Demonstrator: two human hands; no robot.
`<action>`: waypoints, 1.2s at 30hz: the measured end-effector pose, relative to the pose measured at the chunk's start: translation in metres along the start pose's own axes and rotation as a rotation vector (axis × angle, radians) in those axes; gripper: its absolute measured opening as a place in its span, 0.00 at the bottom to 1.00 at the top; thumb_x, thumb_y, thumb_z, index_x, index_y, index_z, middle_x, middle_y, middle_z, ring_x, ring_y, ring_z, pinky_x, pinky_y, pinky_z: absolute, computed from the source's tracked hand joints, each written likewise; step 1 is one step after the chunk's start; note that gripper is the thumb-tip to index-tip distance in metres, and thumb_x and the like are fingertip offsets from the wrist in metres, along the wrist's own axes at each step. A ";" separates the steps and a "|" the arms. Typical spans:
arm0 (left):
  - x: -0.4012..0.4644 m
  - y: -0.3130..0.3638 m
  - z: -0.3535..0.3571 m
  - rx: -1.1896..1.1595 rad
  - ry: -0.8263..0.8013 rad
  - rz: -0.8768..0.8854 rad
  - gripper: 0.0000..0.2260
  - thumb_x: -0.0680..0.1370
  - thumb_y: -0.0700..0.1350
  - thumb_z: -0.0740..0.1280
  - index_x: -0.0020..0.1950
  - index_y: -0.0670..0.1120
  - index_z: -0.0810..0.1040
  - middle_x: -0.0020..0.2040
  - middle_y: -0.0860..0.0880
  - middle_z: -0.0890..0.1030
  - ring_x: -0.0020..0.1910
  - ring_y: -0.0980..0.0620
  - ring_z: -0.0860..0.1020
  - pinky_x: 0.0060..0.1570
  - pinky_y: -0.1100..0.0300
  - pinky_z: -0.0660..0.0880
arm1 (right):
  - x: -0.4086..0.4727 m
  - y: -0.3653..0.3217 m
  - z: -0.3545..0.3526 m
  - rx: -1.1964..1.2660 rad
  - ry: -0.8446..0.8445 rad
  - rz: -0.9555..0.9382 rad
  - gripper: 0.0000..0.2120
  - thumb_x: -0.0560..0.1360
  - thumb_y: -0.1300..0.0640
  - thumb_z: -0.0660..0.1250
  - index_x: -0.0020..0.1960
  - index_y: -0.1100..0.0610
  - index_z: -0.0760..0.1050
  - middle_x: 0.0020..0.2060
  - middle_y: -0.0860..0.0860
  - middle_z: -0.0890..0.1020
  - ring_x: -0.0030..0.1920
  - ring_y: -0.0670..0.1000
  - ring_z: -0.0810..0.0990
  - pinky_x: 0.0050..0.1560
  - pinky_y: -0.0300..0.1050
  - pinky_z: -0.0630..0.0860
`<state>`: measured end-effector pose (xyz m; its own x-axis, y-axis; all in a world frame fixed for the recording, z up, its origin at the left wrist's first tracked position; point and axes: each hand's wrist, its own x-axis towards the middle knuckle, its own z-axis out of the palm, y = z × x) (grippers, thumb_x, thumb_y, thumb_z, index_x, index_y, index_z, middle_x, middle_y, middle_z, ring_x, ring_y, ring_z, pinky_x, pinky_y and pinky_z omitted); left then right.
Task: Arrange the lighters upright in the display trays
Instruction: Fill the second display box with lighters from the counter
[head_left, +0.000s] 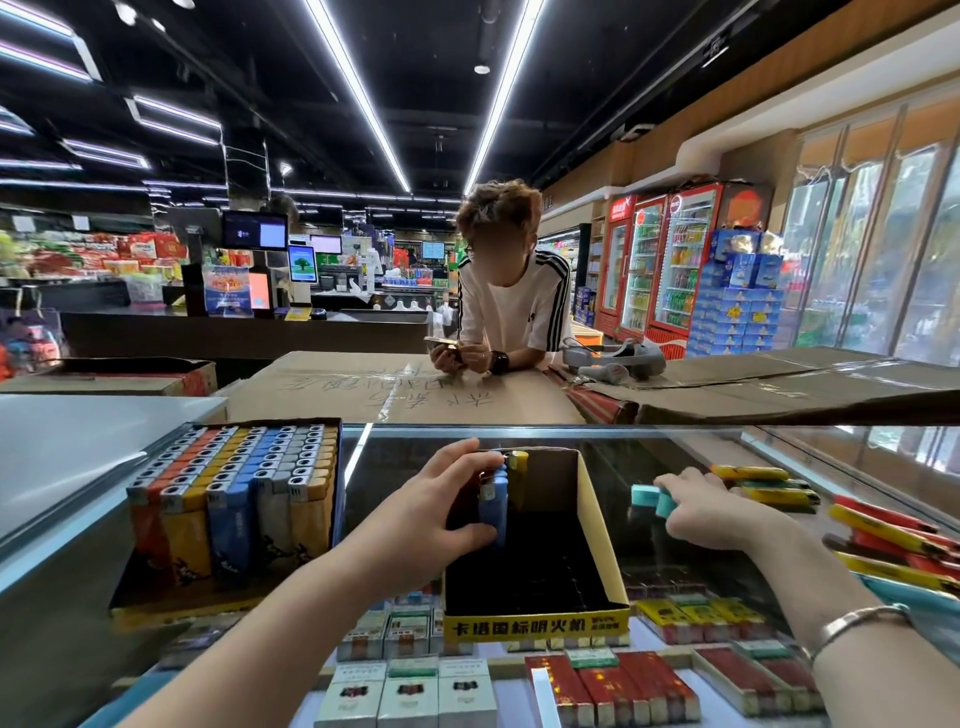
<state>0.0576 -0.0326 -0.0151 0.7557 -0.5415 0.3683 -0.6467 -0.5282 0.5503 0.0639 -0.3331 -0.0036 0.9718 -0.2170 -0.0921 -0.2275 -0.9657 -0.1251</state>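
A yellow-fronted display tray (602, 551) stands on the glass counter, mostly bare inside. At its far left corner my left hand (436, 514) grips a blue lighter (493, 506) upright, with a red and a yellow lighter (518, 475) standing beside it. My right hand (709, 512) lies on the glass to the right and pinches a teal lighter (655, 499) lying flat. Loose yellow, red and teal lighters (883, 540) lie scattered further right. A second tray (234, 499) at the left is packed with upright lighters.
Under the glass counter (675, 452) sit rows of cigarette packs (597, 680). Cardboard boxes (395, 384) line the far side, where a person in a white shirt (511, 306) leans holding a phone. A grey surface (67, 452) lies at the left.
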 end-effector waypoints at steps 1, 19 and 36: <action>0.000 0.000 -0.001 -0.004 -0.003 -0.003 0.28 0.74 0.49 0.69 0.68 0.66 0.60 0.64 0.74 0.53 0.65 0.62 0.60 0.63 0.66 0.62 | -0.002 -0.002 -0.001 0.041 -0.019 -0.020 0.26 0.75 0.61 0.62 0.71 0.52 0.60 0.64 0.54 0.69 0.63 0.53 0.68 0.64 0.50 0.66; -0.001 0.011 -0.009 0.037 -0.068 -0.010 0.30 0.68 0.51 0.74 0.61 0.68 0.61 0.61 0.68 0.58 0.63 0.59 0.66 0.58 0.67 0.70 | -0.049 -0.047 -0.052 1.471 0.034 -0.318 0.20 0.65 0.61 0.71 0.55 0.63 0.70 0.32 0.55 0.82 0.34 0.53 0.82 0.35 0.48 0.79; -0.011 0.049 -0.011 0.057 0.228 0.178 0.22 0.67 0.58 0.67 0.56 0.71 0.61 0.45 0.64 0.75 0.52 0.65 0.72 0.51 0.63 0.72 | -0.084 -0.120 -0.018 1.947 -0.195 -0.360 0.20 0.62 0.61 0.72 0.53 0.58 0.72 0.35 0.55 0.81 0.32 0.51 0.82 0.29 0.45 0.78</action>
<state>0.0188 -0.0452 0.0165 0.6292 -0.4716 0.6178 -0.7713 -0.4771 0.4214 0.0103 -0.2013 0.0373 0.9921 0.0632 0.1087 0.0623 0.5040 -0.8615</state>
